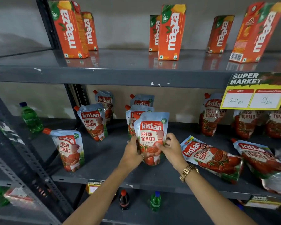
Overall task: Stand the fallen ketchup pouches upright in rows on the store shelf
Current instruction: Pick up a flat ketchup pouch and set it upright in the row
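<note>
Both hands grip one glossy ketchup pouch (151, 137) upright at frame centre: left hand (133, 151) and right hand (170, 148) clamped on its sides w/ thumbs across the front. Two crinkly fallen pouches (212, 158) lie flat, lower right, on matte grey metal shelf (104, 159).

Both arms outstretched, left hand (133, 151) and right hand (170, 147) cupped inward, fingers curled, thumbs forward.

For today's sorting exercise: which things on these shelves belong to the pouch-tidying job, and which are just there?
Job:
held ketchup pouch
left hand
right hand
fallen pouches
middle shelf

Just there:
juice cartons
green bottle
price tag
cola bottle
</note>
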